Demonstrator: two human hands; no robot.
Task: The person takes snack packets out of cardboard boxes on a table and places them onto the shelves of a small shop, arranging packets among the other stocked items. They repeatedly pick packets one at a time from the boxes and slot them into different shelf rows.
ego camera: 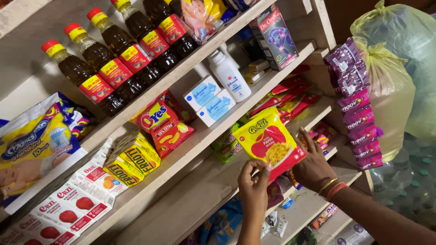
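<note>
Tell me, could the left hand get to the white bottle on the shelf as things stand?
Probably yes. The white bottle stands at the open front of its shelf with nothing before it. But the left hand pinches the yellow and red packet, as does the right hand, so it must let go first.

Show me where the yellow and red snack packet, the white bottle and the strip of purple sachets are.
yellow and red snack packet (268, 140), head view, middle of its front.
white bottle (230, 77), head view, on its body.
strip of purple sachets (356, 109), head view, a middle sachet.
</note>
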